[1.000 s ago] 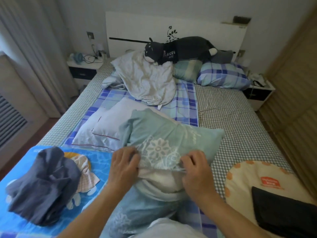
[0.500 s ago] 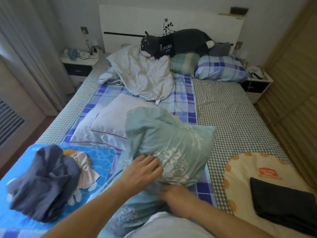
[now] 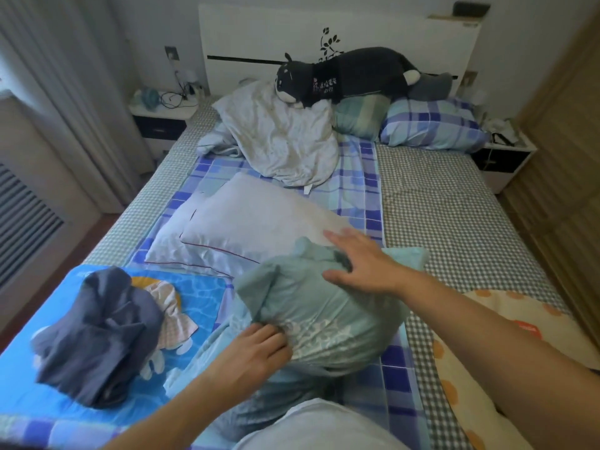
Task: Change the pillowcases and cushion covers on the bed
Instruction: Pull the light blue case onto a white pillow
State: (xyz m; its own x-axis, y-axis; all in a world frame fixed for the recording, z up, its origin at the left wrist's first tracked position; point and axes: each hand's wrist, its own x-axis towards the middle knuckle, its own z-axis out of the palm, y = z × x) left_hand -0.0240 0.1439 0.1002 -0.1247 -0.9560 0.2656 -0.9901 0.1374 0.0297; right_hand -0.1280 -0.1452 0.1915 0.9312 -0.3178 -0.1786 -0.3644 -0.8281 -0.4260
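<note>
The teal pillow (image 3: 328,306) stands bunched up at the near middle of the bed (image 3: 454,203), already inside its patterned cover, and both hands are on it. The left hand (image 3: 256,352) is at the pillow's near left edge with its fingers (image 3: 276,342) curled into the fabric, pinching a gather of the cover; that grip looks meant to anchor the cloth so it does not slide while the filling is worked. The right hand (image 3: 360,264) lies on the far top of the pillow, fingers spread and nearly straight, gripping nothing, pressing flat; this seems aimed at pushing the filling down into the corners and smoothing the top. Just beyond, a bare white pillow (image 3: 253,222) lies flat on the blue checked sheet, probably waiting for its own cover, and farther off a crumpled white case (image 3: 282,141) leans at the head of the bed under a dark plush toy (image 3: 354,76). A checked pillow (image 3: 428,125) sits at the far right. To the near left, a dark bundle of cloth (image 3: 97,332) rests on a blue printed cover (image 3: 194,293), set aside out of the working area. At the near right an orange-dotted cushion (image 3: 487,336) lies at the bed's edge. I judge this pillow nearly done, with others still to go.
</note>
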